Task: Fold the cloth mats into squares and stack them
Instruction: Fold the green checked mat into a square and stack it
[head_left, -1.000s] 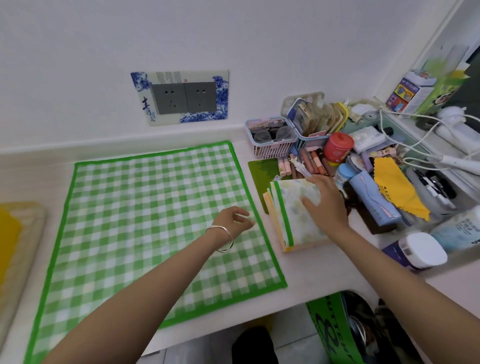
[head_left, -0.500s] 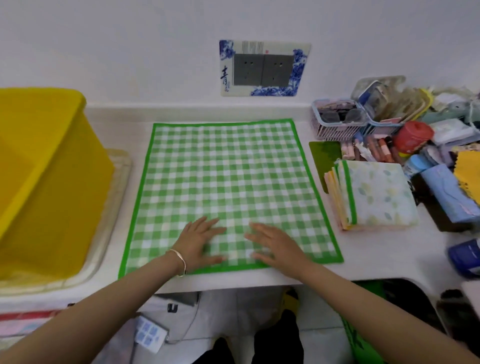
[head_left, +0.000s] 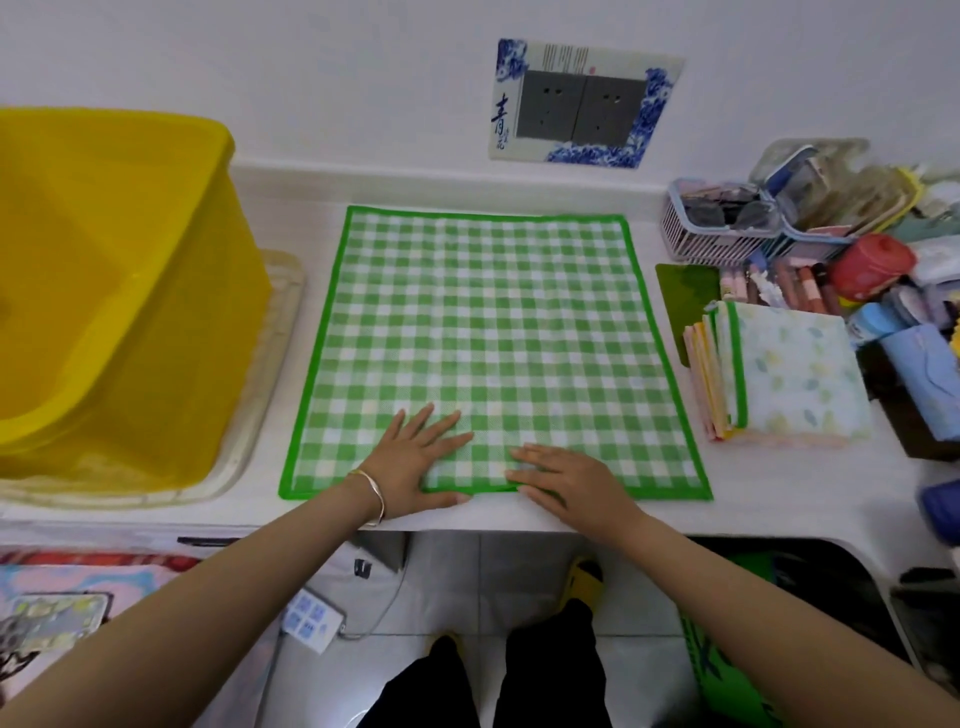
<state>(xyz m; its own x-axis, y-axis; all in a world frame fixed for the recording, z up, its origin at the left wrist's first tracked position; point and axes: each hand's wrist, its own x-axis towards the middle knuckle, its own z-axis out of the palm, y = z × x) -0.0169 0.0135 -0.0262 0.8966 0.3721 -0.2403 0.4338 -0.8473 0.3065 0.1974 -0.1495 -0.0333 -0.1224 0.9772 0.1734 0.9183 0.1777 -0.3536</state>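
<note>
A green-and-white checked cloth mat (head_left: 493, 332) with a green border lies spread flat on the white counter (head_left: 779, 488). My left hand (head_left: 415, 462) rests flat on its near edge, fingers straight and spread. My right hand (head_left: 566, 478) lies flat beside it on the same near edge, fingers pointing left. To the right of the mat sits a stack of folded mats (head_left: 779, 374); its top one is pale with a leaf print and a green border.
A large yellow plastic tub (head_left: 104, 270) stands on a clear tray (head_left: 270, 364) at the left. Baskets (head_left: 722, 223), a red jar (head_left: 867, 265), tubes and bottles crowd the right back. A wall socket plate (head_left: 582, 104) is behind. The counter's front edge runs just below my hands.
My right hand left the folded stack and both hands came down flat on the checked mat's near edge. Since half a second ago they have barely shifted.
</note>
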